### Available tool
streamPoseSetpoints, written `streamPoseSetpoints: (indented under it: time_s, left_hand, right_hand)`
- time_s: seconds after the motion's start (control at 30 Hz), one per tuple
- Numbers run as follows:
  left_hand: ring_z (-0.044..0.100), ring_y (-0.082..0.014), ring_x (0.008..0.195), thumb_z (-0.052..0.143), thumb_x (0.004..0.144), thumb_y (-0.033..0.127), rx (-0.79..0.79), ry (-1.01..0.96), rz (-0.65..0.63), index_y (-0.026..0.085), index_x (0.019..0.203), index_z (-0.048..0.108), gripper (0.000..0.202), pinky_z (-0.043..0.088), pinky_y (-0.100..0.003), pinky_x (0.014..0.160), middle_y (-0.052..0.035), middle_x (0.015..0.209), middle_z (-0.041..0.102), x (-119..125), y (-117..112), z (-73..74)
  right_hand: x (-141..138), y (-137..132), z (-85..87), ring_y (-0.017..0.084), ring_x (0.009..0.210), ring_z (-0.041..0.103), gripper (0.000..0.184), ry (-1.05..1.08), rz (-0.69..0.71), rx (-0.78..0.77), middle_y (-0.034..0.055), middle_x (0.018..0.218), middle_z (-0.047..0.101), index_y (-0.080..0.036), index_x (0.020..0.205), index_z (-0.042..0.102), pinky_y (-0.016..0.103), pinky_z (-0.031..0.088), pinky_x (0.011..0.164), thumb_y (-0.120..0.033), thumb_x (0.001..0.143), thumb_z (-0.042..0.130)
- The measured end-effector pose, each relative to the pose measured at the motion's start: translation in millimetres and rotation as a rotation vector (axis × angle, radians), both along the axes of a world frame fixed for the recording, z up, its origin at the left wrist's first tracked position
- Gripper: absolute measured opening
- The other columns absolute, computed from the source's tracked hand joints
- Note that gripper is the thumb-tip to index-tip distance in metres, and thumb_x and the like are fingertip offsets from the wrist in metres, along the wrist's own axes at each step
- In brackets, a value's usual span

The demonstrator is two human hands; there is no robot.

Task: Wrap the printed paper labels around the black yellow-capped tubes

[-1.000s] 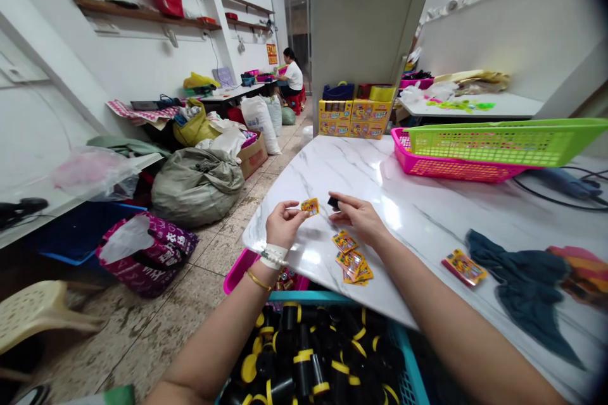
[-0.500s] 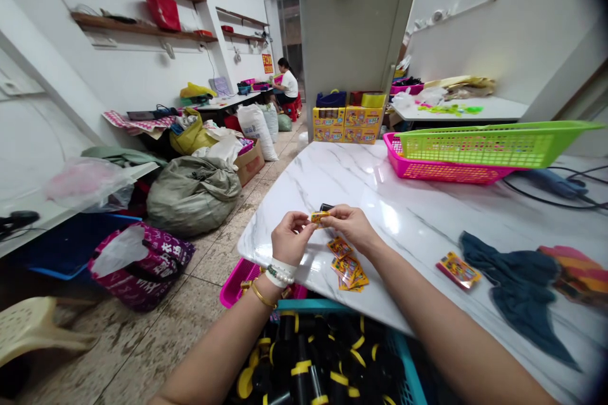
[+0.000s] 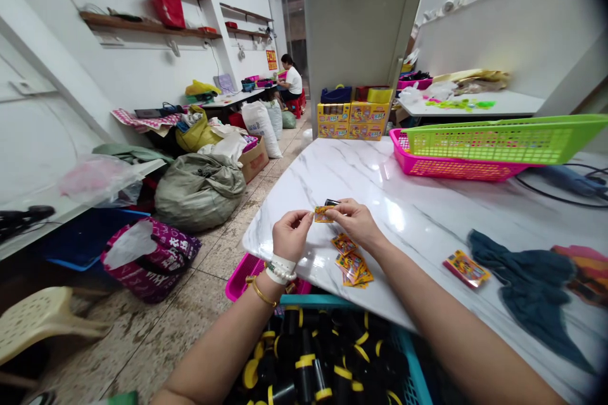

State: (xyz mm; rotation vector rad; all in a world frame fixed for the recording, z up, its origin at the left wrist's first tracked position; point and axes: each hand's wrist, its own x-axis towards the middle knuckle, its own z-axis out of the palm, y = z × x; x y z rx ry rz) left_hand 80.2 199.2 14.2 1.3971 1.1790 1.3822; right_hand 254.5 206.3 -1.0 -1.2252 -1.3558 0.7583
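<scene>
Head view: our left hand (image 3: 289, 234) and right hand (image 3: 357, 221) are both on one yellow card (image 3: 323, 214)

So, closest to us, just off the near edge of the marble-patterned table (image 3: 332, 164), we've got a teal basket (image 3: 412, 364) loaded with black tubes (image 3: 304, 380) that have yellow caps. A pink tray (image 3: 238, 275) peeks out by the table's left corner.

Over the table, our left thumb and finger pinch the card's left end. Our right fingers have the other end, and they're also gripping a small black cylinder (image 3: 331, 202) right behind it. Below that, on the table, there's a loose pile (image 3: 351, 264) of similar cards, overlapping. Over on the table's right side we see a thicker stack (image 3: 467, 269), just beside a dark teal cloth (image 3: 522, 275).

Further up the table, a green basket (image 3: 494, 141) sits tilted in a bright pink basket (image 3: 456, 169). Printed yellow boxes (image 3: 365, 114) are piled at the table's far end. Way past the table, a person (image 3: 293, 81) in white sits on a red stool (image 3: 299, 102).
</scene>
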Motion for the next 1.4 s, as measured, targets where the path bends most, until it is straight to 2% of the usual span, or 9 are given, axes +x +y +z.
streamPoseSetpoints:
  time_s: [0.27,0.43,0.7,0.87,0.97,1.1,1.2,1.3,1.4]
  left_hand:
    - [0.049,-0.0086,0.052,0.078,0.07,0.041,-0.093,-0.091,-0.039,0.015,0.079,0.074,0.029,0.039,-0.02,0.048,0.0006,0.058,0.062,-2,5,1.7]
    - [0.046,-0.0074,0.05,0.081,0.065,0.042,-0.151,-0.116,-0.088,0.013,0.078,0.075,0.032,0.035,-0.019,0.045,-0.0002,0.057,0.061,0,1,3.4]
    - [0.046,-0.0072,0.047,0.086,0.06,0.038,-0.22,-0.121,-0.11,0.014,0.077,0.075,0.031,0.034,-0.02,0.044,0.0008,0.056,0.062,2,-4,4.9]
    - [0.044,-0.0058,0.037,0.081,0.065,0.041,-0.316,-0.228,-0.147,0.015,0.076,0.064,0.033,0.021,-0.017,0.036,0.0038,0.048,0.058,-2,5,3.6]
    - [0.044,-0.0056,0.034,0.079,0.068,0.043,-0.391,-0.292,-0.182,0.016,0.079,0.061,0.034,0.015,-0.016,0.034,0.0031,0.05,0.059,-5,11,2.5]
    - [0.047,-0.0032,0.039,0.085,0.064,0.03,-0.504,-0.367,-0.273,0.01,0.082,0.067,0.032,0.017,-0.014,0.033,-0.0018,0.061,0.065,-11,16,3.5]
    - [0.04,0.0007,0.038,0.082,0.066,0.022,-0.566,-0.454,-0.306,0.009,0.079,0.068,0.023,0.017,-0.011,0.032,-0.0007,0.065,0.063,-15,22,5.9]
    - [0.031,0.0028,0.037,0.077,0.072,0.015,-0.61,-0.542,-0.304,0.01,0.075,0.064,0.015,0.013,-0.01,0.031,0.003,0.062,0.056,-18,27,7.9]
    - [0.029,0.0031,0.036,0.072,0.076,0.01,-0.649,-0.599,-0.314,0.009,0.077,0.062,0.01,0.013,-0.01,0.031,0.0036,0.062,0.054,-15,29,8.4]
  right_hand:
    - [-1,0,-2.1,0.02,0.09,0.059,0.021,-0.012,0.005,0.004,0.0049,0.092,0.062,-0.025,0.078,0.08,0.035,0.046,0.083,-0.045,0.073,0.075]
    - [-1,1,-5.3,0.02,0.093,0.059,0.019,-0.019,0.031,0.035,0.0049,0.093,0.06,-0.026,0.082,0.081,0.033,0.048,0.078,-0.044,0.074,0.076]
    - [-6,-3,-4.6,0.017,0.084,0.058,0.016,-0.128,0.018,0.069,0.0035,0.091,0.057,-0.025,0.075,0.078,0.031,0.048,0.072,-0.04,0.078,0.072]
    - [-8,-5,-3.7,0.017,0.084,0.057,0.014,-0.156,0.095,0.024,0.0042,0.095,0.057,-0.023,0.07,0.077,0.03,0.048,0.068,-0.037,0.072,0.077]
    - [-5,-5,-1.8,0.018,0.085,0.058,0.013,-0.158,0.084,0.018,0.0052,0.097,0.058,-0.022,0.07,0.077,0.029,0.048,0.066,-0.035,0.071,0.076]
    - [4,-2,2.9,0.02,0.089,0.059,0.018,-0.114,0.065,0.065,0.0065,0.091,0.061,-0.023,0.081,0.08,0.031,0.049,0.069,-0.036,0.078,0.067]
    - [7,-5,8.1,0.015,0.07,0.059,0.027,-0.028,0.162,0.032,0.0037,0.082,0.062,-0.022,0.098,0.079,0.03,0.048,0.062,-0.035,0.081,0.063]
    - [5,-11,14.3,0.01,0.054,0.054,0.036,0.098,0.24,-0.034,0.0003,0.075,0.063,-0.02,0.112,0.072,0.027,0.045,0.051,-0.036,0.082,0.06]
    - [-2,-17,18.4,0.01,0.049,0.055,0.045,0.185,0.285,-0.091,-0.003,0.074,0.065,-0.022,0.124,0.059,0.025,0.046,0.047,-0.035,0.08,0.064]
